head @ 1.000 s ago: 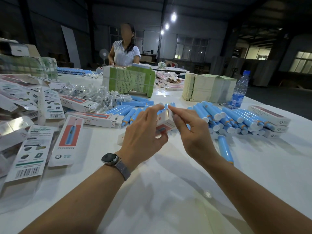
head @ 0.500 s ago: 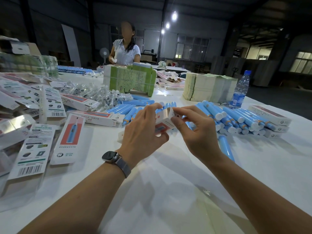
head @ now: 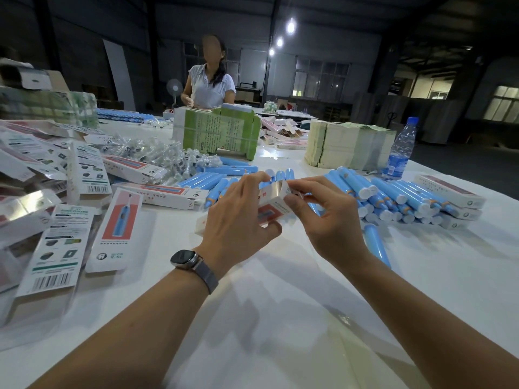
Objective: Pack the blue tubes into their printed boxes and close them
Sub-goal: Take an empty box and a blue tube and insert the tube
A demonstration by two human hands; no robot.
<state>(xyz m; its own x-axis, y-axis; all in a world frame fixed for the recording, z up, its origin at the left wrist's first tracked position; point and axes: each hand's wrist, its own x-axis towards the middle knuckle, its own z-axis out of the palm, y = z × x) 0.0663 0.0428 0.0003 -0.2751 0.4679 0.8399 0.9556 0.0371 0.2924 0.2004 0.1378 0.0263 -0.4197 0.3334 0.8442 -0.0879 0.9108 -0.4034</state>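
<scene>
My left hand (head: 238,220) grips a white printed box (head: 273,200) with a red panel, held just above the table. My right hand (head: 328,217) pinches the flap at the box's right end. What is inside the box is hidden. Behind the hands lies a heap of blue tubes (head: 393,195) with white caps, and more blue tubes (head: 205,181) lie to the left of it. One single blue tube (head: 376,242) lies beside my right wrist. Closed printed boxes (head: 449,192) are stacked at the far right.
Flat and folded printed boxes (head: 115,228) cover the table's left side. Clear wrapped parts (head: 157,153) pile up behind them. A green carton (head: 216,133), stacked leaflets (head: 351,144) and a water bottle (head: 400,150) stand further back. A person (head: 209,80) works at the far end.
My right hand has shifted from the top of the box to its right end flap. The left hand keeps its hold and the box has dropped slightly.
</scene>
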